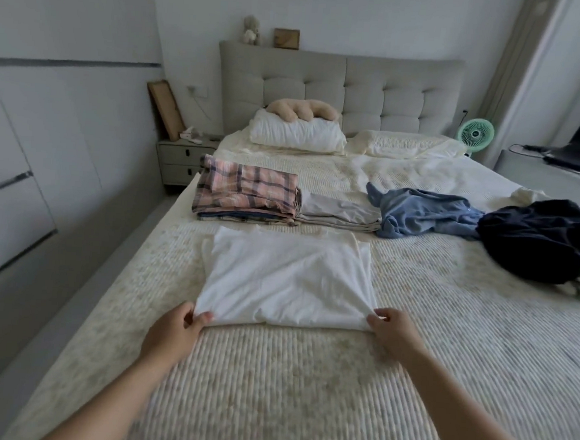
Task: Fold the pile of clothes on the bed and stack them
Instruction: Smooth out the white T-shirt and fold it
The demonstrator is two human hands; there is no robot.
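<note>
currently, head view: your left hand (174,332) pinches the near left corner of the white garment (287,281), thumb on top, fingers curled under the edge. your right hand (394,328) pinches the near right corner the same way. garment lies flat on the bed (270,390), near centre, partly folded into a rough rectangle. just beyond it, far left: folded pink plaid piece (245,194) atop a stack, a folded grey piece (340,213) touching its right side. right of that, unfolded: crumpled blue garment (423,212), then dark navy heap (541,237) at the right edge. pillows (298,134) at the far headboard.
</note>
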